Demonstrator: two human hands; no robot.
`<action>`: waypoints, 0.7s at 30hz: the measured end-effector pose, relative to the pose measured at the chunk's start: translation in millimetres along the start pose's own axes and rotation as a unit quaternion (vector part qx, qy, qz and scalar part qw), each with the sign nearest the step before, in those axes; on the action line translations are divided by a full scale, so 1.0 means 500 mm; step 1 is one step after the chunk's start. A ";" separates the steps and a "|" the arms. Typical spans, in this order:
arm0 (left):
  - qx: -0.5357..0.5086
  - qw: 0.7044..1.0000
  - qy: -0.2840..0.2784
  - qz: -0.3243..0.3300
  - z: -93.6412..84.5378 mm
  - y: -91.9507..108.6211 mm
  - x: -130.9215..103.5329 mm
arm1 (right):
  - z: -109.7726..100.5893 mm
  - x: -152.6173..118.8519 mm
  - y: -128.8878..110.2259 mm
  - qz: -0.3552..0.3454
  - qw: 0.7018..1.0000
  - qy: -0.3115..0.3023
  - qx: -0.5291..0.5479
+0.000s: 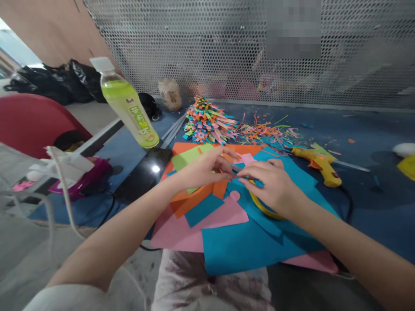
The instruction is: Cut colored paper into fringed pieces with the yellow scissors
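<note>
The left hand (207,168) and right hand (272,183) are brought almost together over a spread of coloured paper, thumb and fingers drawn close on each. A small orange piece (234,176) is seen between the fingertips; by which hand it is gripped cannot be told. A curved yellow band (264,210) is partly covered by the right hand.

Just on the near side of the fingertips, a pink disc (234,195) is laid among the sheets. Orange strips (188,198) are scattered beneath the left hand, beside a light green sheet (183,157), while the near edge is covered by a large blue sheet (240,246), laid over pink paper (177,237).

On the far side, a cone of multicoloured paper pieces (201,121) is stood upright, with a heap of paper shreds (269,134) strewn to its right. Farther right, a yellow glue gun (319,164) is laid on the blue table (372,203). To the left are seen a dark, glossy slab (142,172), a bottle of green drink (129,110) and translucent sticks (173,131). The far side is closed off by a perforated metal panel (210,47).
</note>
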State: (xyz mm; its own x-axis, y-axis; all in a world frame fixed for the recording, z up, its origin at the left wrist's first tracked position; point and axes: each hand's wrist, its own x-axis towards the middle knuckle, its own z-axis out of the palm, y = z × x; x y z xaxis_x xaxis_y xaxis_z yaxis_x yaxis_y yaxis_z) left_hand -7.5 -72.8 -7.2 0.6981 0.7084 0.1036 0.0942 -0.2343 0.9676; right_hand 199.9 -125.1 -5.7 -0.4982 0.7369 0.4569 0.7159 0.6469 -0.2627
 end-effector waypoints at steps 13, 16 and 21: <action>0.209 0.976 -0.041 0.052 -0.015 -0.001 -0.007 | -0.002 -0.001 0.019 -0.152 0.976 -0.067 -0.139; 0.219 0.972 -0.079 0.045 -0.013 0.004 -0.011 | 0.001 -0.011 0.026 -0.247 0.953 -0.038 -0.173; 0.208 0.974 -0.089 0.012 0.002 -0.006 -0.007 | 0.006 -0.020 0.025 -0.273 0.948 -0.033 -0.162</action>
State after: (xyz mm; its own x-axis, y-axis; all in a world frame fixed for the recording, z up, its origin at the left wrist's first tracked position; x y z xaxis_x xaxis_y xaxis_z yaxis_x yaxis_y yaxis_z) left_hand -9.6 -75.1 -10.7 0.8126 0.5809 0.0480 0.3296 -0.5257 0.7842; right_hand 212.3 -123.6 -16.1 -0.8596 0.3264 0.3931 0.4492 0.8494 0.2769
